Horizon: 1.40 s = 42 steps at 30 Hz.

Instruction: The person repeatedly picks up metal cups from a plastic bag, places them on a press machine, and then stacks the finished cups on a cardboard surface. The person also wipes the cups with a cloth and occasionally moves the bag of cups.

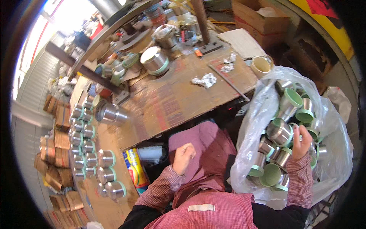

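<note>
My right hand (pixel 302 144) reaches into a clear plastic bag (pixel 244 152) and pinches the pale-green rim of a tilted steel cup (pixel 277 131). Several more steel cups with green rims lie jumbled around it, among them one with its green inside (pixel 271 174) facing up. Above my lap, my left hand (pixel 184 158) is curled into a loose fist, with nothing visible in it. Both forearms wear checked pink sleeves.
A cardboard-covered bench (pixel 164 103) carries crumpled foil (pixel 204 80), a thin rod (pixel 228 83) and a steel cup (pixel 154 61). Rows of steel cups (pixel 106 158) stand at the left. A yellow-blue packet (pixel 135 166) lies near my left arm. A cardboard box (pixel 259 17) sits far right.
</note>
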Available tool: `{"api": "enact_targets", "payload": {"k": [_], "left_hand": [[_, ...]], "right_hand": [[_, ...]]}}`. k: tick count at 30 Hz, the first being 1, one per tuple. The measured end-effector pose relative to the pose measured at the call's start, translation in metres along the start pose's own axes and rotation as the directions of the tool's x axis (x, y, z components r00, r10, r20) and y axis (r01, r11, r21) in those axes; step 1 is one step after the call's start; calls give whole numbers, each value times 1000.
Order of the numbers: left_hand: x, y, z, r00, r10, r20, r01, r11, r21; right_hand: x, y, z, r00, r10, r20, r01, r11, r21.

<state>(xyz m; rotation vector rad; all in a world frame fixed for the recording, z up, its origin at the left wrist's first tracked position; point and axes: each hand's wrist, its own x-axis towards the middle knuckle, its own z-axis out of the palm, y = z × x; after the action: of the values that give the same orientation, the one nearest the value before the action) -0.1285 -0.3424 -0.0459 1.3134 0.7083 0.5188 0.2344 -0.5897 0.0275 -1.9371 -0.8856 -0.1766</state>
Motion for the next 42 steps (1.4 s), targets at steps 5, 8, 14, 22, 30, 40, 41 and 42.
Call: {"api": "enact_targets", "payload": {"k": [5, 8, 14, 22, 30, 40, 41, 42], "left_hand": [[-83, 22, -83, 748, 394, -535, 33, 782, 623], [-163, 52, -171, 573, 684, -451, 389, 258, 885], [-233, 71, -326, 489, 584, -648, 813, -37, 581], [-172, 81, -370, 574, 201, -794, 786, 140, 603], [-154, 86, -344, 539, 372, -756, 637, 408, 654], [-89, 109, -185, 732, 542, -412, 159, 452, 878], [-71, 107, -181, 775, 536, -335, 71, 454, 888], [-55, 103, -176, 777, 537, -328, 63, 453, 889]], "right_hand": [[9, -75, 61, 909, -351, 224, 319, 933, 167], [17, -99, 81, 813, -512, 277, 412, 843, 346], [18, -136, 135, 744, -604, 286, 393, 741, 544], [-4, -167, 169, 678, -672, 297, 432, 692, 579], [9, -173, 180, 645, -676, 357, 401, 697, 595], [40, -184, 235, 676, -549, 491, 241, 795, 557], [43, -187, 247, 704, -503, 502, 179, 809, 560], [48, -190, 261, 749, -488, 448, 170, 796, 581]]}}
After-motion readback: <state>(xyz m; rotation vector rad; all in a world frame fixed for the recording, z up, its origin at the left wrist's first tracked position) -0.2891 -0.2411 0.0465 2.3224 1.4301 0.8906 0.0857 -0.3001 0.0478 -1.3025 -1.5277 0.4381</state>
